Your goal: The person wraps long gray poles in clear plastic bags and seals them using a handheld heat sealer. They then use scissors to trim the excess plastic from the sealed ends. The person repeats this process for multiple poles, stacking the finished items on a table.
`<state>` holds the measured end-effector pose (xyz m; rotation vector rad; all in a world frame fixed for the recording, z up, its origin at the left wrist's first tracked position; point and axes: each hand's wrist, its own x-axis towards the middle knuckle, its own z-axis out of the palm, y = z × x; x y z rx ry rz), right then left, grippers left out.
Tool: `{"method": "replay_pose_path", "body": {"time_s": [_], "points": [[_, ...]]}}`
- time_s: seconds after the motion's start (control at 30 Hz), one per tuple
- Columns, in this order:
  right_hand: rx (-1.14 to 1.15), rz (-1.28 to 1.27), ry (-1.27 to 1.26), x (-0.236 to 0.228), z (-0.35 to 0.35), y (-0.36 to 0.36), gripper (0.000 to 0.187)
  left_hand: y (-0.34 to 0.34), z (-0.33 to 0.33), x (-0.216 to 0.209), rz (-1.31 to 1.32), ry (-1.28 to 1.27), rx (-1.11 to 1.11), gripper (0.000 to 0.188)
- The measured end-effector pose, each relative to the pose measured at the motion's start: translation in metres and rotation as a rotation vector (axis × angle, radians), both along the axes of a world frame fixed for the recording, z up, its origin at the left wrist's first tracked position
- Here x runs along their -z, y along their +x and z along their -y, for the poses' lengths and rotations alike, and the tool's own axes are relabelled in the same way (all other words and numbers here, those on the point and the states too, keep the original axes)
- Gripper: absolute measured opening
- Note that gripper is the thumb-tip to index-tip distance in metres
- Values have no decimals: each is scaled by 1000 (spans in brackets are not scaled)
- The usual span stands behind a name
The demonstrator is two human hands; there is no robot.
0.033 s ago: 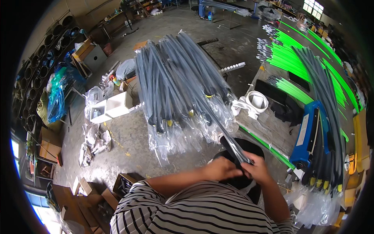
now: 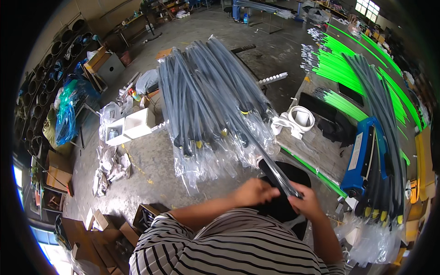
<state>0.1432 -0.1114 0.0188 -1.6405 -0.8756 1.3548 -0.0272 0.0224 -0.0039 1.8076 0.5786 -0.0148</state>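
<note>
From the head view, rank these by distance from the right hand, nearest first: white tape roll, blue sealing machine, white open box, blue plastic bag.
From the right hand:
1. Blue sealing machine, just right.
2. White tape roll, ahead on the bench.
3. White open box, far left on the floor.
4. Blue plastic bag, farthest left.

Both forearms enter from below and converge near centre. Left hand (image 2: 253,192) is curled closed, knuckles up; right hand (image 2: 306,201) is clenched just beside it.

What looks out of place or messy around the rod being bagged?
Crumpled paper and plastic scraps litter the floor left of the pile of bagged rods, beside an open white box. The left hand and right hand grip one bagged rod; no damage visible.
</note>
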Motion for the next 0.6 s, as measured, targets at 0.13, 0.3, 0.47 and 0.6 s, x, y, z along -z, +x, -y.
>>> {"method": "replay_pose_path", "body": {"time_s": [0.13,0.3,0.47,0.6], "points": [[-69,700,372,2,71,2,51,-12,-74,40,320,-489,-825,48],[-129,1319,341,5,127,3,47,-18,-140,35,903,-677,-1149,34],[-42,1544,472,26,158,8,55,-25,-141,31,791,-751,-1210,17],[-2,1519,462,36,162,1,51,-4,-104,11,683,-819,-1040,12]]}}
